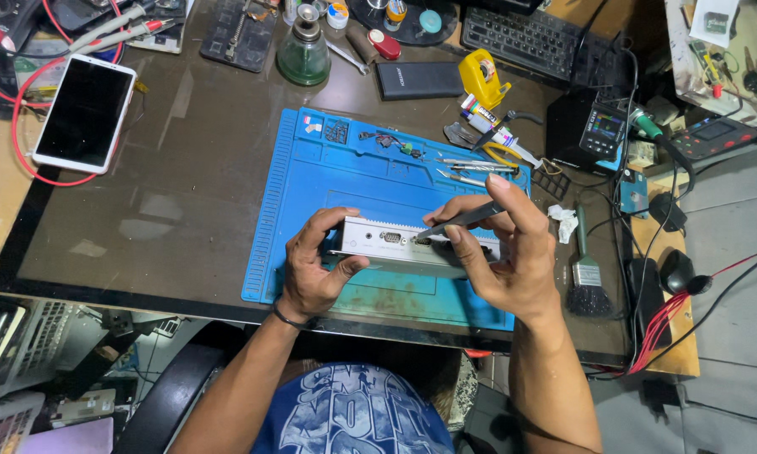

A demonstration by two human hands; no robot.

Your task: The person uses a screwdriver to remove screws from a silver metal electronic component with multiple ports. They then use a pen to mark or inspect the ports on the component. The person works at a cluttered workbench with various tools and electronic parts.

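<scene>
Here, the left hand (315,267) grips the left end of a silver box (412,245), thumb above and fingers curled beneath. The box lies lengthwise on the blue mat (311,181), its port side facing the person. The right hand (505,252) pinches a pair of tweezers (461,222), the tip at a port near the box's middle; whether it touches is hard to tell. A brush (585,271) lies just right of the mat, a white phone (84,113) well off to the left.

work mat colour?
Blue work mat, clearest in the head view.
</scene>
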